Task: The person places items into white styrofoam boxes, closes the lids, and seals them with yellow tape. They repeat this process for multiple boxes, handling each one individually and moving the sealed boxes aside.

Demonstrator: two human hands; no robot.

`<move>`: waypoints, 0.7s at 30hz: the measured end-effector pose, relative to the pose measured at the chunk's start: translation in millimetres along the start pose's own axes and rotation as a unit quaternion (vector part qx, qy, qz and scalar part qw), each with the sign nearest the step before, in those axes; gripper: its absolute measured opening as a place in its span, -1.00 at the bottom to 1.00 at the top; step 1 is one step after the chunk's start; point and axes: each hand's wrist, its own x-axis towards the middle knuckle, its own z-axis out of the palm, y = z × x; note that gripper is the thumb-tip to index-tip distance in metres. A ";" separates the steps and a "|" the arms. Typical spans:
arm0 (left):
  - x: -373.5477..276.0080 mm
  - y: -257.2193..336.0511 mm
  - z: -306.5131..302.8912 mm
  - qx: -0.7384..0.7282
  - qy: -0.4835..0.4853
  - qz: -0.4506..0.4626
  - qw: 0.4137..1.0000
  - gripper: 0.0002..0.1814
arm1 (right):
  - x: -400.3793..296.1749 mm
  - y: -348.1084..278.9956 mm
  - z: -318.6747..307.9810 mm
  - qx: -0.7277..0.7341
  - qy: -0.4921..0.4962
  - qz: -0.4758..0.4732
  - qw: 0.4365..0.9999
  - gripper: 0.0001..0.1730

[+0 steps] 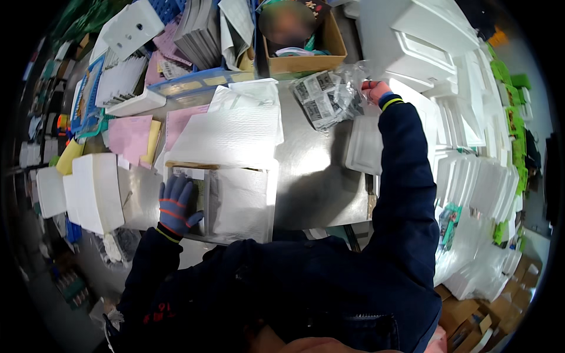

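Note:
My left hand (175,206), in a blue-grey glove with orange bands, lies with fingers apart over the left part of an open white foam box (273,198). Under and beside it are a dark flat packet and a white label. A white foil-like sheet (240,198) fills the box's right part. My right hand (375,91) reaches far forward to the edge of a clear plastic bag (326,98) of printed packets on the metal table; its fingers are partly hidden and its grip is unclear. White quilted sheets (225,137) lie behind the box.
Pink sheets (130,137) and a white foam box (97,192) are to the left. Blue crates hold stacked flat packs at the back, beside a cardboard box (304,64). A translucent lid (364,143) lies under my right arm. Stacked white foam boxes (476,185) stand at the right.

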 end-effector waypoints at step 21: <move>-17.9 12.4 7.0 -0.061 0.027 -0.099 0.993 -0.18 | 7.3 35.5 -23.5 -0.057 0.154 -0.132 0.978 -0.77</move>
